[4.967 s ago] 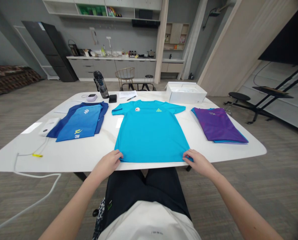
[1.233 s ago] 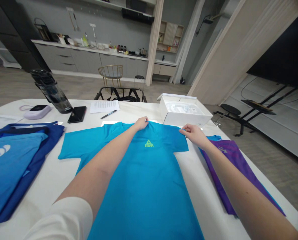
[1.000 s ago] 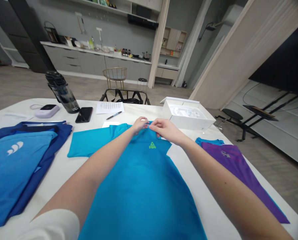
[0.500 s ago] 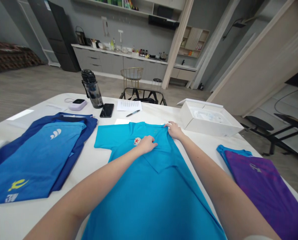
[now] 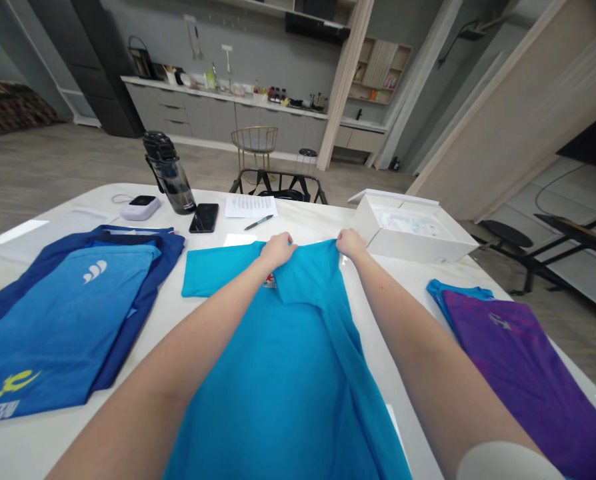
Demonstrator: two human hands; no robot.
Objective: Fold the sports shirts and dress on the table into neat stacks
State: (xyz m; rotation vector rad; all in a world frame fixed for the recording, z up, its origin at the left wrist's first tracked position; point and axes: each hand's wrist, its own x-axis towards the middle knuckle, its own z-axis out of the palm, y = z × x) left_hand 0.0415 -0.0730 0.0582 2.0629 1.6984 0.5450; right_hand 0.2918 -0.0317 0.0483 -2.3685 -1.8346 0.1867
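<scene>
A turquoise T-shirt (image 5: 278, 360) lies on the white table, its left sleeve spread flat and its right side folded inward over the chest. My left hand (image 5: 278, 250) pinches the fabric at the collar, and my wrist partly covers the red and white chest badge (image 5: 270, 281). At the upper right corner of the folded part, my right hand (image 5: 351, 244) is closed on the shirt's edge. The top edge stretches between both hands.
Folded blue shirts (image 5: 78, 300) lie at left, a purple shirt (image 5: 523, 360) at right. Along the far side are a bottle (image 5: 174, 180), phone (image 5: 204, 218), lilac device (image 5: 141, 207), paper (image 5: 251, 206), pen (image 5: 259, 222) and open white box (image 5: 408, 230).
My left hand has moved up and left to the collar. The shirt's right side now lies folded further inward, covering the neckline. My right hand has closed more tightly on the edge.
</scene>
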